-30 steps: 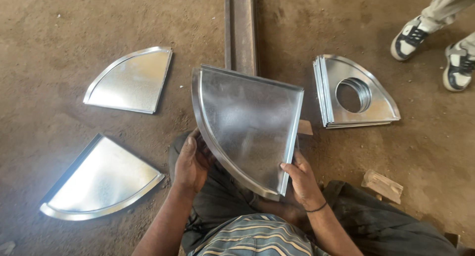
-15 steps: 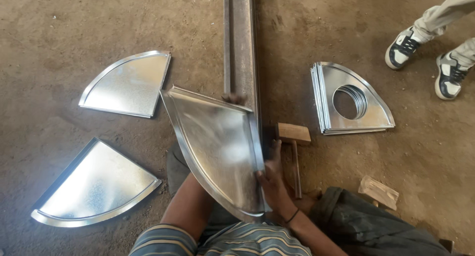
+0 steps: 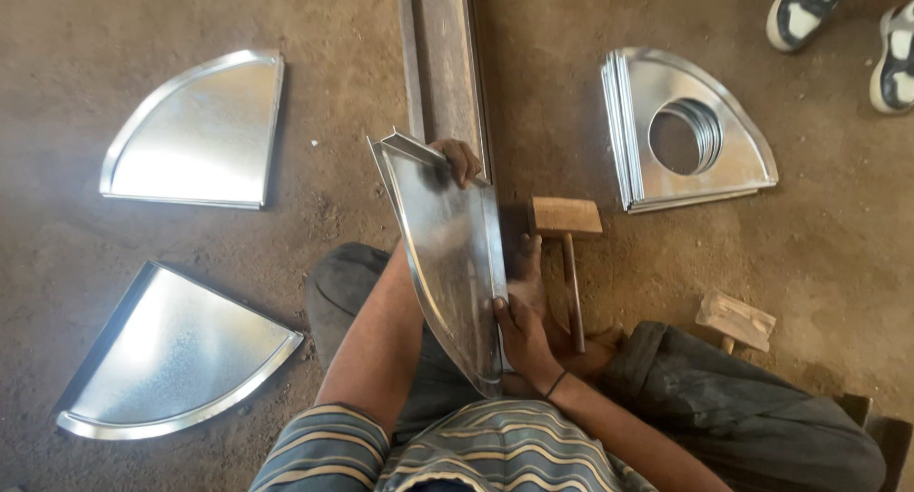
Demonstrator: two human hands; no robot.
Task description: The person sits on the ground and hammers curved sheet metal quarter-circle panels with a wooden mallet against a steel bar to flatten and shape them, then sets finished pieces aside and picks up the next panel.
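— Galvanised sheet, is it, that piece in the middle?

— Yes, a quarter-round metal pan (image 3: 447, 254) with folded edges, tilted up on its side over the person's lap, its straight edge lying against the long steel bar (image 3: 446, 64) on the dirt floor (image 3: 362, 206).

— How are the hands set on it?

— The left hand (image 3: 459, 159) is at the top corner, fingers curled over the rim and pinching it. The right hand (image 3: 519, 335) grips the lower straight edge, thumb on the face of the sheet, fingers wrapped behind where I cannot see them.

— And what lies round about?

— A wooden mallet (image 3: 567, 254) lies on the floor just beside the right hand, head away from the person, handle running back towards the knee. Two more solid pans lie to the left, an upper pan (image 3: 200, 130) and a lower pan (image 3: 171, 354), well apart from the hands. To the right lies a stack of pans with round holes (image 3: 733, 159). A small wooden block (image 3: 735, 319) rests near the right knee. Another person's shoes (image 3: 847, 26) show at the top right corner.
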